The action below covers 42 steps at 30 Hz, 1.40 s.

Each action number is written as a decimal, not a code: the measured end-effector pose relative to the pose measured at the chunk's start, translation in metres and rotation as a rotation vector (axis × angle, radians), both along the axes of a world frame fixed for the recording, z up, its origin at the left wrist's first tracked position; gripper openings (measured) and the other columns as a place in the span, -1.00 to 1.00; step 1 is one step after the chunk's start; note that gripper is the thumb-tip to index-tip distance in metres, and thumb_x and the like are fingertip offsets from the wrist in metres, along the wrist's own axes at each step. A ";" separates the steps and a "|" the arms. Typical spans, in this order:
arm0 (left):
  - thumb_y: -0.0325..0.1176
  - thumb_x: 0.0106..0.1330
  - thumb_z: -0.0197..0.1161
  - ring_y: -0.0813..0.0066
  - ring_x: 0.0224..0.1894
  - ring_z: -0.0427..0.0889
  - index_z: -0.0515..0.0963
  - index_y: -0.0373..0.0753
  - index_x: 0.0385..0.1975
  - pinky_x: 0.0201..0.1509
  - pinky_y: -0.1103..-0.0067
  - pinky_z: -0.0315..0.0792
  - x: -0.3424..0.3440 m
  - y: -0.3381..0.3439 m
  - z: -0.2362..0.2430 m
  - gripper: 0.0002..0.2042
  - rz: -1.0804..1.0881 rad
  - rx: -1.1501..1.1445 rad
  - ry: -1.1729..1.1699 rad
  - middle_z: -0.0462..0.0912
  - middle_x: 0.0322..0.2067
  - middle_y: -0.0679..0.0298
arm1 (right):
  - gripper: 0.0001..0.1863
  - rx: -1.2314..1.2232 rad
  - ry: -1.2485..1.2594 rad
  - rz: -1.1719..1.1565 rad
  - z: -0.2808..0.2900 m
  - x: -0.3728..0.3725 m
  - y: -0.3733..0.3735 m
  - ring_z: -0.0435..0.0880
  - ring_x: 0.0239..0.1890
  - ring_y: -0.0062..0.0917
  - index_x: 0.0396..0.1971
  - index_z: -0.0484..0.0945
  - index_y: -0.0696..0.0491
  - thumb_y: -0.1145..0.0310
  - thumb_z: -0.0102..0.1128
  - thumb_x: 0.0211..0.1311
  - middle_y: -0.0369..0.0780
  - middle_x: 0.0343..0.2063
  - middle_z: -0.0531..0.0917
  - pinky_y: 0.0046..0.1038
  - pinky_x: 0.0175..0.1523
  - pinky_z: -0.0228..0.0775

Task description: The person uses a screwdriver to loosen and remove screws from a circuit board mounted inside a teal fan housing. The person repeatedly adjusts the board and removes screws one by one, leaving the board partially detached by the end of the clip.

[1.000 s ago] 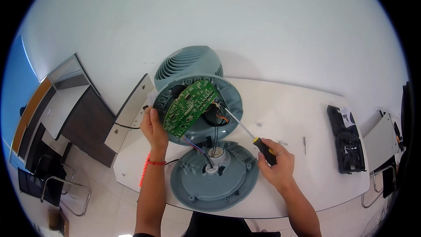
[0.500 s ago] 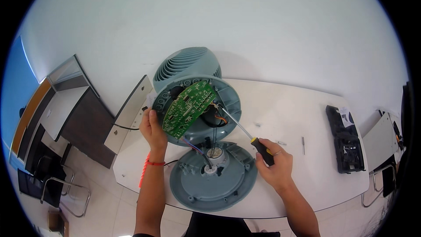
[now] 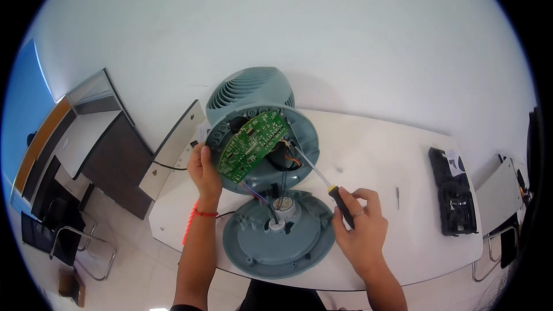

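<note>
A person's two bare hands work on an opened grey-green fan, seen from above on a white tabletop (image 3: 368,144). The slatted fan head (image 3: 253,93) lies at the back, near a white wall (image 3: 368,34), with the round base housing (image 3: 308,164) tipped so that its open inside faces the person. A green circuit board (image 3: 253,144) leans at a slant across the opening, and orange wires (image 3: 292,161) curl beside it on the right.

The left hand (image 3: 204,174), with a red bracelet (image 3: 205,213) at the wrist, has its grip closed on the left rim of the base housing; whether the fingers also touch the circuit board cannot be told. The right hand (image 3: 364,231) has its grip closed around the black and yellow handle of a screwdriver (image 3: 344,204). Its shaft slants up and left into the housing, ending just right of the circuit board; what the tip touches is too small to tell.

In front of the housing, the round bottom cover (image 3: 276,249) lies inside up, carrying a pale disc-shaped motor (image 3: 283,204). To the right lie a slim metal bit (image 3: 397,197) and an open black tool case (image 3: 458,213).
</note>
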<state>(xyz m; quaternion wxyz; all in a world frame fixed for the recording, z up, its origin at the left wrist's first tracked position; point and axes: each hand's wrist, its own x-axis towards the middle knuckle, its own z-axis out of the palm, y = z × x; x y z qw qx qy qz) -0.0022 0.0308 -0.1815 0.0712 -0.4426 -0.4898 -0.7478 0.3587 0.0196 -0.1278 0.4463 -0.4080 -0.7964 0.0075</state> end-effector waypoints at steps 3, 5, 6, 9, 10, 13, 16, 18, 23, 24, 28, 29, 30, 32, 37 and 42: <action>-0.25 0.63 0.06 0.66 -0.23 0.48 0.62 -0.40 -0.13 -0.08 0.66 0.36 0.005 -0.005 0.004 -0.69 -0.010 0.001 -0.005 0.62 -0.30 0.35 | -0.57 0.029 -0.094 -0.046 0.016 -0.013 -0.019 0.59 -0.62 -0.52 0.03 0.71 0.02 0.43 0.42 0.10 -0.30 -0.16 0.53 -0.46 -0.56 0.42; -0.25 0.63 0.06 0.66 -0.24 0.48 0.62 -0.40 -0.13 -0.09 0.66 0.36 0.004 -0.004 0.001 -0.70 -0.024 0.016 -0.033 0.62 -0.30 0.35 | -0.57 0.010 -0.142 -0.058 0.024 -0.023 -0.030 0.60 -0.61 -0.51 0.01 0.70 0.09 0.46 0.39 0.06 -0.26 -0.17 0.52 -0.46 -0.56 0.42; -0.25 0.63 0.06 0.66 -0.24 0.48 0.62 -0.40 -0.13 -0.09 0.66 0.36 0.003 -0.002 0.000 -0.70 -0.030 0.019 -0.028 0.62 -0.31 0.35 | -0.56 0.003 -0.152 -0.072 0.027 -0.028 -0.033 0.61 -0.61 -0.49 0.02 0.69 0.10 0.46 0.38 0.05 -0.25 -0.17 0.52 -0.46 -0.56 0.42; -0.26 0.63 0.07 0.67 -0.25 0.47 0.61 -0.40 -0.14 -0.11 0.66 0.36 0.000 0.000 -0.002 -0.70 -0.042 0.034 -0.021 0.62 -0.32 0.36 | -0.52 -0.037 -0.105 -0.043 0.044 -0.037 -0.044 0.62 -0.59 -0.45 0.03 0.64 0.12 0.47 0.35 0.01 -0.21 -0.16 0.53 -0.44 -0.55 0.44; -0.26 0.63 0.07 0.67 -0.26 0.47 0.61 -0.40 -0.14 -0.12 0.66 0.36 0.000 0.000 -0.002 -0.70 -0.041 0.036 -0.016 0.62 -0.33 0.36 | -0.51 -0.055 -0.076 -0.021 0.049 -0.038 -0.046 0.62 -0.58 -0.43 0.04 0.62 0.13 0.47 0.34 0.00 -0.20 -0.16 0.53 -0.44 -0.54 0.46; -0.27 0.62 0.07 0.68 -0.26 0.48 0.62 -0.40 -0.14 -0.11 0.67 0.37 0.002 -0.002 0.000 -0.71 -0.034 0.016 -0.013 0.63 -0.33 0.36 | -0.51 -0.093 0.017 0.020 0.050 -0.039 -0.046 0.64 -0.56 -0.36 0.03 0.59 0.12 0.49 0.32 -0.02 -0.16 -0.14 0.54 -0.39 -0.49 0.51; -0.30 0.61 0.08 0.66 -0.25 0.50 0.62 -0.40 -0.12 -0.09 0.66 0.39 0.006 -0.003 0.003 -0.73 -0.043 0.028 -0.038 0.66 -0.32 0.33 | -0.55 -0.070 0.139 0.013 0.040 -0.037 -0.042 0.68 -0.48 -0.29 -0.02 0.60 0.10 0.54 0.30 -0.02 -0.14 -0.12 0.56 -0.35 -0.41 0.57; -0.29 0.61 0.08 0.66 -0.23 0.49 0.62 -0.39 -0.12 -0.08 0.66 0.38 0.008 -0.001 0.003 -0.73 -0.040 0.027 -0.040 0.64 -0.31 0.35 | -0.56 -0.069 0.192 -0.001 0.029 -0.032 -0.038 0.69 -0.42 -0.25 -0.03 0.60 0.08 0.56 0.29 -0.01 -0.13 -0.12 0.56 -0.34 -0.35 0.59; -0.35 0.59 0.09 0.62 -0.22 0.55 0.64 -0.41 -0.11 -0.05 0.62 0.43 0.008 -0.001 0.005 -0.75 0.017 0.006 0.022 0.72 -0.29 0.27 | -0.55 -0.064 0.267 0.004 0.002 -0.026 -0.029 0.70 -0.24 -0.20 -0.03 0.60 0.10 0.62 0.28 -0.02 -0.09 -0.12 0.56 -0.35 -0.21 0.63; -0.35 0.59 0.10 0.62 -0.23 0.55 0.64 -0.42 -0.11 -0.05 0.62 0.43 0.009 -0.001 0.005 -0.75 0.012 0.004 0.014 0.72 -0.30 0.27 | -0.55 -0.047 0.269 0.019 -0.002 -0.025 -0.029 0.70 -0.23 -0.21 -0.03 0.61 0.10 0.62 0.29 -0.02 -0.09 -0.11 0.56 -0.35 -0.20 0.63; -0.36 0.58 0.10 0.63 -0.24 0.56 0.64 -0.42 -0.11 -0.07 0.62 0.44 0.008 -0.001 0.004 -0.76 -0.007 -0.004 -0.007 0.72 -0.31 0.27 | -0.55 -0.049 0.292 0.092 -0.004 -0.023 -0.031 0.69 -0.17 -0.23 -0.01 0.62 0.11 0.63 0.30 0.01 -0.07 -0.10 0.55 -0.35 -0.15 0.62; -0.37 0.58 0.10 0.63 -0.24 0.56 0.64 -0.42 -0.10 -0.07 0.62 0.44 0.008 -0.001 0.004 -0.76 -0.011 -0.003 -0.009 0.72 -0.32 0.27 | -0.55 -0.065 0.303 0.112 -0.003 -0.022 -0.033 0.69 -0.16 -0.24 0.00 0.63 0.12 0.63 0.31 0.02 -0.06 -0.09 0.55 -0.35 -0.14 0.61; -0.37 0.58 0.10 0.63 -0.24 0.56 0.64 -0.42 -0.10 -0.07 0.62 0.44 0.007 0.000 0.003 -0.76 -0.013 -0.006 -0.012 0.72 -0.32 0.27 | -0.58 -0.074 0.326 0.105 0.000 -0.023 -0.034 0.69 -0.20 -0.26 0.00 0.63 0.14 0.60 0.32 0.07 -0.06 -0.13 0.58 -0.36 -0.16 0.61; -0.37 0.57 0.10 0.63 -0.23 0.56 0.64 -0.42 -0.10 -0.06 0.62 0.44 0.004 0.001 0.000 -0.76 -0.015 -0.013 -0.016 0.72 -0.31 0.26 | -0.63 -0.093 0.374 0.095 0.008 -0.027 -0.037 0.71 -0.29 -0.29 0.00 0.64 0.17 0.55 0.34 0.15 -0.06 -0.20 0.64 -0.38 -0.20 0.61; -0.38 0.57 0.10 0.62 -0.24 0.57 0.64 -0.41 -0.09 -0.07 0.62 0.45 0.006 0.002 0.001 -0.77 -0.020 0.013 -0.015 0.73 -0.31 0.27 | -0.67 -0.380 0.241 -0.024 0.024 -0.027 -0.040 0.70 -0.56 -0.29 0.00 0.63 0.28 0.41 0.33 0.33 -0.06 -0.44 0.73 -0.42 -0.38 0.55; -0.36 0.56 0.11 0.62 -0.26 0.55 0.65 -0.40 -0.07 -0.10 0.62 0.44 0.007 0.001 0.002 -0.76 0.021 -0.019 0.001 0.71 -0.33 0.29 | -0.66 -0.048 0.049 0.006 0.011 -0.032 -0.040 0.70 -0.57 -0.25 -0.01 0.64 0.27 0.38 0.36 0.32 -0.07 -0.46 0.71 -0.42 -0.44 0.52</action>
